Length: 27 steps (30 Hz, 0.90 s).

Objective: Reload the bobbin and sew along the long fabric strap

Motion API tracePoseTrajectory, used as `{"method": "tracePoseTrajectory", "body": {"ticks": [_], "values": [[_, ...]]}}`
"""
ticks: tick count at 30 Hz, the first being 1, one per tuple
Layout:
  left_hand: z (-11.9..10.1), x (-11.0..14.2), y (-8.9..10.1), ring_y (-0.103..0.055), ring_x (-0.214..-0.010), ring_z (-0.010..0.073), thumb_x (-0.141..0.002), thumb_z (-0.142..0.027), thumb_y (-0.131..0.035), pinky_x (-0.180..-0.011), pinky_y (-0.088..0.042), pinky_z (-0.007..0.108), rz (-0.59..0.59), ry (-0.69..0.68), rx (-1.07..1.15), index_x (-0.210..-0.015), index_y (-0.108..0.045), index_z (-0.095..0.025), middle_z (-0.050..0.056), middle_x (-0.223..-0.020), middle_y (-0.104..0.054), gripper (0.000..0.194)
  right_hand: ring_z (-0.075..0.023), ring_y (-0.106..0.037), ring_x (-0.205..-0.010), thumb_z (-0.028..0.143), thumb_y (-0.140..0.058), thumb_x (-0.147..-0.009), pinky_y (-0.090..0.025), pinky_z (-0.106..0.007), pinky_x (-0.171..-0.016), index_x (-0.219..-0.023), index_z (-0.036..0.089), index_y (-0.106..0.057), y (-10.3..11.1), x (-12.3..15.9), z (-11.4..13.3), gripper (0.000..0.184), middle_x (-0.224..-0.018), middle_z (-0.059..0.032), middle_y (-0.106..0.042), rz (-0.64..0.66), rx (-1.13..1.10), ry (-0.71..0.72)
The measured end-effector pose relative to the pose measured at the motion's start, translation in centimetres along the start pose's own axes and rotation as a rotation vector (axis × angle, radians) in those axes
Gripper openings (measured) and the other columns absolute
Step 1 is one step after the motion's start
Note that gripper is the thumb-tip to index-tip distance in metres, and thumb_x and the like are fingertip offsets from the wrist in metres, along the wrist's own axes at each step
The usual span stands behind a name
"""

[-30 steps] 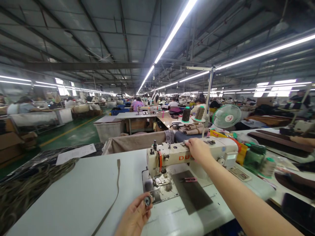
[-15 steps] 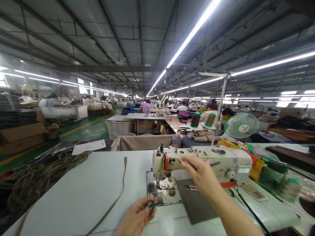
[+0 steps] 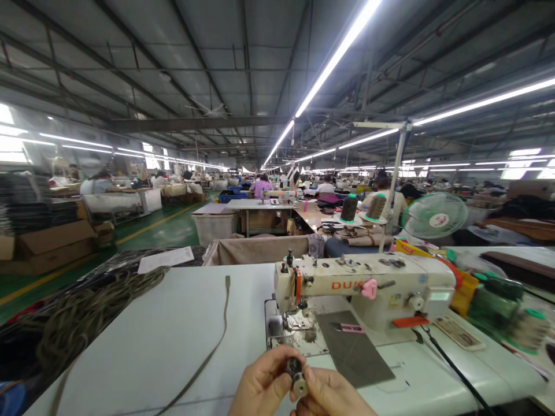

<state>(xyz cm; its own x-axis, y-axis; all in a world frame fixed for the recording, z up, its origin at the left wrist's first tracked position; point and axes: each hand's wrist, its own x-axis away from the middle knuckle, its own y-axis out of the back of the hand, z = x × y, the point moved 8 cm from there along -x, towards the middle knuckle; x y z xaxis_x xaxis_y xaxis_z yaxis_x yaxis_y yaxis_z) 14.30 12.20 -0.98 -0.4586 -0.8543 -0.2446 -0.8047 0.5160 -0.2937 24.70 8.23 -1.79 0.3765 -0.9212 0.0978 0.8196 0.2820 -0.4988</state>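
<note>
Close together in front of the sewing machine [image 3: 364,283], my two hands meet over the table's front edge. My left hand [image 3: 262,382] pinches a dark metal bobbin case [image 3: 293,366] between thumb and fingers. Fingers of my right hand [image 3: 332,396] are closed on a silver bobbin [image 3: 300,387] with a hole in its middle, which touches the case. The needle plate [image 3: 299,323] lies just beyond the hands. Pink-handled thread snips [image 3: 348,328] rest on a dark grey mat [image 3: 355,358] to the right.
A narrow strap [image 3: 210,352] lies across the white tabletop [image 3: 143,335]. Piled straps [image 3: 99,312] and a paper sheet [image 3: 166,260] are at left. Thread cones [image 3: 349,208], a green fan [image 3: 436,216] and a fabric-lined bin [image 3: 260,251] stand behind. Several co-workers sit farther off.
My right hand has come down from the front of the machine head to my left hand, and now holds the bobbin against the case. My left hand has shifted right.
</note>
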Motion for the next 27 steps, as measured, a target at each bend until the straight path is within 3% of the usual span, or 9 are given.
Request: {"method": "tracePoseTrajectory", "body": {"ticks": [3,6,10,14,18,21,24,27], "values": [[-0.2,0.8,0.2,-0.069,-0.108,0.0273,-0.094,-0.056,-0.071,-0.103,-0.054,0.038,0.013,0.022,-0.104,-0.130,-0.073,-0.021,0.013,-0.128,-0.073,0.051,-0.0082,-0.041,-0.054,0.070,-0.092,-0.066,-0.041,-0.026,-0.066,-0.073,0.016,-0.065,-0.8,0.2,0.1,0.061,-0.050,0.0103,-0.032,-0.049,-0.149,-0.007],[-0.9,1.8,-0.2,-0.058,-0.135,0.0312,-0.099,-0.050,-0.064,-0.119,-0.044,0.042,0.025,0.059,-0.181,-0.141,-0.067,-0.022,0.012,-0.142,-0.066,0.050,-0.0068,-0.044,-0.060,0.056,-0.098,-0.064,-0.048,-0.028,-0.080,-0.077,0.015,-0.065,-1.4,1.0,0.6,0.055,-0.058,0.0093,-0.041,-0.154,-0.250,-0.026],[-3.1,2.2,-1.1,-0.058,-0.137,0.0311,-0.100,-0.043,-0.064,-0.122,-0.041,0.043,0.016,0.014,-0.363,-0.145,-0.064,-0.021,0.012,-0.145,-0.064,0.050,-0.0078,-0.052,-0.067,0.056,-0.097,-0.067,-0.050,-0.029,-0.087,-0.077,0.013,-0.065,-2.4,1.5,1.3,0.054,-0.067,0.0044,-0.054,-0.169,-0.265,-0.031],[-4.0,2.2,-1.2,-0.061,-0.132,0.0307,-0.097,-0.038,-0.068,-0.120,-0.043,0.042,-0.054,-0.025,-0.463,-0.137,-0.069,-0.021,0.012,-0.139,-0.068,0.044,-0.0080,-0.050,-0.065,0.065,-0.090,-0.071,-0.049,-0.028,-0.082,-0.076,0.014,-0.064,-2.5,1.4,1.3,0.057,-0.065,0.0047,-0.054,-0.172,-0.188,0.009],[-2.6,2.1,-0.8,-0.071,-0.108,0.0284,-0.094,-0.044,-0.073,-0.105,-0.055,0.043,-0.141,0.070,-0.159,-0.127,-0.072,-0.016,0.013,-0.114,-0.076,0.044,-0.0105,-0.050,-0.063,0.075,-0.076,-0.080,-0.043,-0.028,-0.072,-0.075,0.014,-0.069,-1.2,1.8,1.9,0.062,-0.062,0.0020,-0.056,-0.226,0.160,0.064],[-1.3,2.2,-0.7,-0.071,-0.103,0.0251,-0.089,-0.044,-0.081,-0.102,-0.054,0.040,-0.205,0.169,0.185,-0.120,-0.072,-0.014,0.013,-0.106,-0.076,0.044,-0.0120,-0.051,-0.064,0.075,-0.078,-0.077,-0.039,-0.027,-0.066,-0.071,0.015,-0.068,0.2,2.3,2.9,0.062,-0.068,-0.0015,-0.062,-0.282,0.384,0.083],[-0.6,2.3,-1.3,-0.070,-0.106,0.0235,-0.084,-0.039,-0.087,-0.103,-0.052,0.037,-0.181,0.256,0.354,-0.116,-0.073,-0.012,0.014,-0.107,-0.076,0.044,-0.0094,-0.041,-0.054,0.072,-0.083,-0.072,-0.031,-0.026,-0.056,-0.066,0.018,-0.058,1.6,2.9,4.3,0.060,-0.058,0.0047,-0.047,-0.379,0.373,0.120],[-0.5,2.5,-2.0,-0.069,-0.104,0.0225,-0.085,-0.038,-0.087,-0.097,-0.052,0.034,-0.127,0.311,0.372,-0.115,-0.073,-0.011,0.015,-0.106,-0.075,0.042,-0.0081,-0.029,-0.049,0.074,-0.078,-0.075,-0.022,-0.025,-0.050,-0.068,0.020,-0.055,1.6,3.2,6.1,0.059,-0.054,0.0085,-0.033,-0.413,0.375,0.203]]}}
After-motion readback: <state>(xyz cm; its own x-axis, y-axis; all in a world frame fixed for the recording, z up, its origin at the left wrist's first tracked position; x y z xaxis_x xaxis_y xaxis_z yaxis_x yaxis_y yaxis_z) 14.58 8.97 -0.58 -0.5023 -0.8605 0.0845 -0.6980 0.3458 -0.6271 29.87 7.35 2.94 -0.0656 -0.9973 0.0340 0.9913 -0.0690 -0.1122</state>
